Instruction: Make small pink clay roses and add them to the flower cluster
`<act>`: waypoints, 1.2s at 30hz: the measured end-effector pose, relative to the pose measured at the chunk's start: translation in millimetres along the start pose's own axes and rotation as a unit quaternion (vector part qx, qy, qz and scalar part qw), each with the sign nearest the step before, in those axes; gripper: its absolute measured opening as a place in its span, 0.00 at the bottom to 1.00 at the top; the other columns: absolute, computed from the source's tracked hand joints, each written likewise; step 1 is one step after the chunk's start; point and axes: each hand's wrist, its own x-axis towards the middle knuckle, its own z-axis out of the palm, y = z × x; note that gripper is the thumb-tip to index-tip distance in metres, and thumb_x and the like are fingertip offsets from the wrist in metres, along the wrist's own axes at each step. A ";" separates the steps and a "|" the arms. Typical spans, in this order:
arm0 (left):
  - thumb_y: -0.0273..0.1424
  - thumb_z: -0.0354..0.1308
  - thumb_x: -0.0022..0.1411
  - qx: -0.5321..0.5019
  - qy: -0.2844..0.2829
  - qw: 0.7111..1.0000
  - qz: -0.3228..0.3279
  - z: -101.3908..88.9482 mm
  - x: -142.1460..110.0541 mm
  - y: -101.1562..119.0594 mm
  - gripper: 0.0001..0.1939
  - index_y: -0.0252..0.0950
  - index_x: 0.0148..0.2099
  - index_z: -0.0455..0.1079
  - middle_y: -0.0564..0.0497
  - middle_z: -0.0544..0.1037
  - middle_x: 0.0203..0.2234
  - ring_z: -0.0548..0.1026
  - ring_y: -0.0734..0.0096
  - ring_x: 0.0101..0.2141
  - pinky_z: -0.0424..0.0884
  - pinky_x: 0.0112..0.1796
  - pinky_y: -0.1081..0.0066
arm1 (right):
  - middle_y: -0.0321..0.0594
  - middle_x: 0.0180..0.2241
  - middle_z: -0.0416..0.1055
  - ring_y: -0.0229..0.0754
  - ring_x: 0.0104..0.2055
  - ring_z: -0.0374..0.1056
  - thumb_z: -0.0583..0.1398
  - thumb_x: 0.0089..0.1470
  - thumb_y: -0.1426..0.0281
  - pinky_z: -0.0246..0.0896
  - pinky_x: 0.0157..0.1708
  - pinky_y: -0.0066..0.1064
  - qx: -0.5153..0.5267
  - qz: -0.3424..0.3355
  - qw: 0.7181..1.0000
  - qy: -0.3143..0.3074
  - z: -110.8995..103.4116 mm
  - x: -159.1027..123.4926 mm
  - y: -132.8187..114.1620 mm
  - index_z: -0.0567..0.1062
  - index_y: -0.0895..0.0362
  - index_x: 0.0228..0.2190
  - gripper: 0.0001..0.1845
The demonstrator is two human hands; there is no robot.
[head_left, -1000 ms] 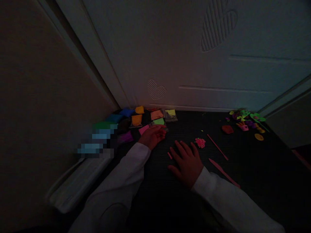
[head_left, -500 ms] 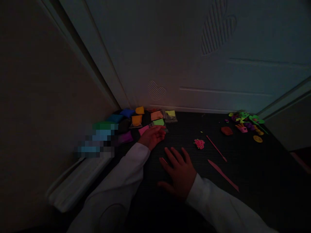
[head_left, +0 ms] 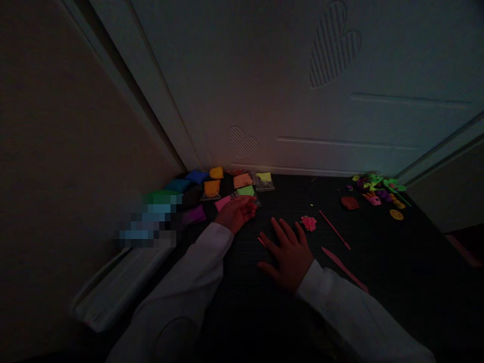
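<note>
The scene is very dark. My right hand [head_left: 289, 252] lies flat on the black mat [head_left: 397, 262] with fingers stretched out, palm down. A thin pink strip [head_left: 261, 241] shows at its left edge, pressed under the palm. A small pink knobbly clay piece [head_left: 308, 222] sits just beyond its fingertips. My left hand [head_left: 237, 212] rests at the edge of a cluster of coloured clay packets [head_left: 227, 187], fingers curled over a pink packet [head_left: 223, 202] and beside a green one [head_left: 245, 190]. Both arms wear white sleeves.
Two pink modelling tools lie right of my right hand, a thin stick [head_left: 334, 230] and a flat knife [head_left: 343, 268]. Finished clay shapes [head_left: 378, 191] and a red piece [head_left: 350, 202] sit at the far right. A white door [head_left: 302, 101] stands behind the mat.
My right hand slid back toward me over the mat and then forward again, staying flat. My left hand stayed on the packets.
</note>
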 end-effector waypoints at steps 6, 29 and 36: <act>0.27 0.52 0.48 0.000 0.005 1.000 0.003 0.8 -0.4 0.1 0.08 0.30 0.33 0.67 0.49 0.71 0.20 0.69 0.76 0.23 0.65 0.26 0.75 | 0.42 0.56 0.38 0.52 0.56 0.35 0.43 0.43 0.46 0.21 0.49 0.51 0.003 -0.057 0.998 -0.021 -0.2 0.9 -0.8 0.55 0.47 0.49 0.33; 0.29 0.52 0.48 0.006 -0.005 1.000 -0.002 0.3 -0.4 -0.3 0.08 0.31 0.33 0.67 0.50 0.71 0.21 0.69 0.76 0.24 0.65 0.27 0.75 | 0.44 0.52 0.50 0.49 0.54 0.43 0.48 0.47 0.55 0.25 0.50 0.50 0.026 -0.040 0.998 0.041 -3.3 2.7 7.6 0.57 0.53 0.48 0.27; 0.29 0.53 0.48 0.011 -0.002 1.000 -0.002 -0.2 0.4 -1.0 0.08 0.31 0.33 0.67 0.50 0.71 0.20 0.68 0.76 0.23 0.64 0.26 0.74 | 0.37 0.34 0.68 0.37 0.38 0.60 0.49 0.51 0.69 0.41 0.46 0.38 0.061 -0.007 0.997 0.056 5.3 8.0 19.7 0.66 0.52 0.39 0.13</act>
